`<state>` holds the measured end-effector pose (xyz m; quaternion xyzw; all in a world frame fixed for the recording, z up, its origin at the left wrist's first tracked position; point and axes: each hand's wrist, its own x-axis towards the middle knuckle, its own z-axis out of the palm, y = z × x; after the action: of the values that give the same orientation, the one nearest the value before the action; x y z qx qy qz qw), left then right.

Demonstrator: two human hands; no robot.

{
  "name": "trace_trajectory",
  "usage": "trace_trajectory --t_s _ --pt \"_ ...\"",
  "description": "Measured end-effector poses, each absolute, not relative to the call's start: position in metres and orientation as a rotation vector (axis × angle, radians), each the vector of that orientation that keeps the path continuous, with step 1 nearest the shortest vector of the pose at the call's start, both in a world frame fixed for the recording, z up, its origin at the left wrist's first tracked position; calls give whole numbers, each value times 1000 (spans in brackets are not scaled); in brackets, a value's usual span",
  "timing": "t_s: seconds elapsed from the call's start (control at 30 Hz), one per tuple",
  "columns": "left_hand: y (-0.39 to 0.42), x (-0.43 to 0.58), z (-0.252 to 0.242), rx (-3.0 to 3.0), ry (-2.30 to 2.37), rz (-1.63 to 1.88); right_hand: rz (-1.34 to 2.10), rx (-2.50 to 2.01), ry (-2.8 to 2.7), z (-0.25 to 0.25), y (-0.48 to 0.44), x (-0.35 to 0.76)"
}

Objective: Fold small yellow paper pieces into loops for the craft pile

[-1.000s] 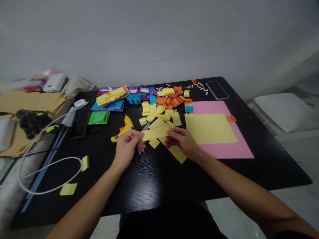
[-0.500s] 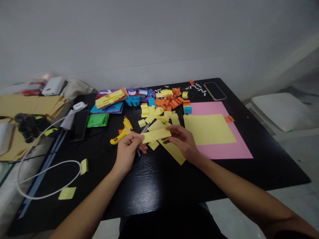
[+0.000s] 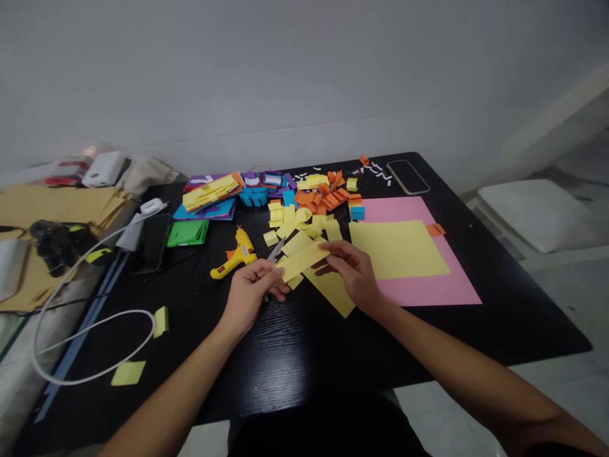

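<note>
A yellow paper strip (image 3: 302,261) is stretched between my two hands above the table. My left hand (image 3: 254,285) pinches its left end between thumb and fingers. At the other end, my right hand (image 3: 349,270) grips the strip with thumb and fingertips. Scissors (image 3: 276,250) lie partly hidden behind the left hand, and a yellow glue gun (image 3: 235,254) rests just left of them. Under and behind the strip are cut yellow paper pieces (image 3: 333,292). A large yellow sheet (image 3: 399,251) lies on a pink sheet (image 3: 428,291) to the right.
Folded orange pieces (image 3: 328,198) and blue, purple and yellow bundles (image 3: 214,193) lie at the back. Green folded paper (image 3: 188,233), a dark phone (image 3: 155,242) and a looped white cable (image 3: 95,382) are on the left. Another phone (image 3: 408,176) lies at the back right.
My left hand has shifted slightly right and down, so the strip now slants more, its left end lower. My right hand has barely moved and both hands keep hold.
</note>
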<state>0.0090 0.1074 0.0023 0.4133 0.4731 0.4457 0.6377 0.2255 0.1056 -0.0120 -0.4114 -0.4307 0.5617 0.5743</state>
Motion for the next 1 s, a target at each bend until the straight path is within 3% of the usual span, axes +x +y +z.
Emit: trace_trajectory --t_s 0.23,0.47,1.0 --pt "109 11 5 984 1145 1028 1296 -1010 -1032 -9 106 227" --pt "106 12 9 1056 1171 1028 1513 -1026 -861 -11 110 229" --pt "107 12 10 1084 1150 981 1488 -1034 -782 -14 113 229"
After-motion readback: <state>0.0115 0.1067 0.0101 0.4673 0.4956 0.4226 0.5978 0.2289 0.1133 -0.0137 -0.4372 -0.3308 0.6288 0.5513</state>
